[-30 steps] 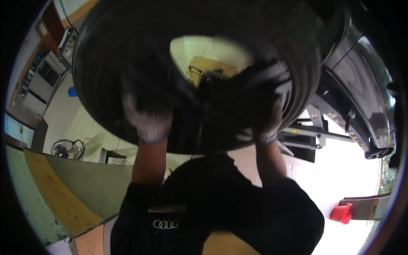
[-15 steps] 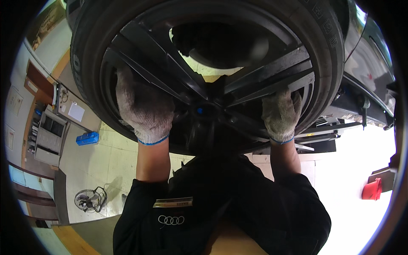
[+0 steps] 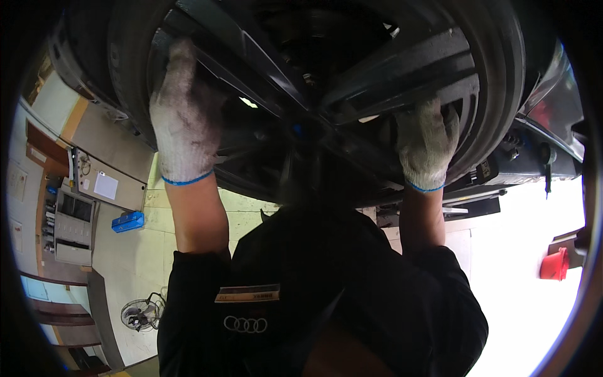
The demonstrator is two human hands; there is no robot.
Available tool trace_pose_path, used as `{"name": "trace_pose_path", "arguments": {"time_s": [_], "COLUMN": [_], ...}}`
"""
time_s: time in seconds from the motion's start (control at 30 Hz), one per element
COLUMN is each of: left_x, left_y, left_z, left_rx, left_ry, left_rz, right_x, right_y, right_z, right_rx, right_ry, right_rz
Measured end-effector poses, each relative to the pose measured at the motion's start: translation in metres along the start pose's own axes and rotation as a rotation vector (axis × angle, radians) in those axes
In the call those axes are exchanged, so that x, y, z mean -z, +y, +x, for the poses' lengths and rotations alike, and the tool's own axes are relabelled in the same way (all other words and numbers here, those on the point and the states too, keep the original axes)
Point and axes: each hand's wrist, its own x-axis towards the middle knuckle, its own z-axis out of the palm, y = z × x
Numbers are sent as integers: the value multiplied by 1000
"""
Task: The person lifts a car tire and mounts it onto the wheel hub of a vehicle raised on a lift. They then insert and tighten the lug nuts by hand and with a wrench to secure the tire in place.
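A large car wheel with a black tyre and dark spoked rim fills the top of the head view, close above my chest. My left hand, in a white knit glove with a blue cuff, grips the rim's left side between spokes. On the right side of the rim, my right hand in the same kind of glove holds a spoke near the tyre. Both forearms reach straight up from my black shirt. The wheel's hub area sits between my hands, dark and hard to make out.
A dark car body stands at the right. On the pale tiled floor are a blue box, a floor fan and a red container. Cabinets line the left wall.
The wheel has come closer and now fills more of the view. Both hands have kept their grip on the rim, shifting outward in the picture. The view has tilted.
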Motion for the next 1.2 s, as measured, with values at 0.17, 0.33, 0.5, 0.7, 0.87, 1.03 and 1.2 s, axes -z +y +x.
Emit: {"name": "trace_pose_path", "arguments": {"time_s": [0.17, 0.33, 0.5, 0.7, 0.87, 1.03, 1.2], "left_x": [-14, -10, -19, -26, -17, -11, -3], "left_y": [-10, -35, -47, -50, -64, -72, -62], "left_z": [13, 17, -4, -3, -12, -18, -27], "left_rx": [471, 288, 505, 367, -117, -170, -242], "left_ry": [45, -54, 61, 133, 80, 10, 19], "left_rz": [-533, -358, -543, -341, 432, 466, 496], "right_x": [-11, -11, -14, -8, 9, 16, 9], "right_y": [-8, -13, 3, 17, 0, -8, -14], "right_z": [31, 34, 15, 22, 42, 41, 27], "right_rx": [-381, -533, -658, -688, -566, -570, -574], "right_ry": [-55, -60, -114, -229, -289, -327, -222], "right_rz": [678, 1031, 961, 1127, 881, 756, 678]}}
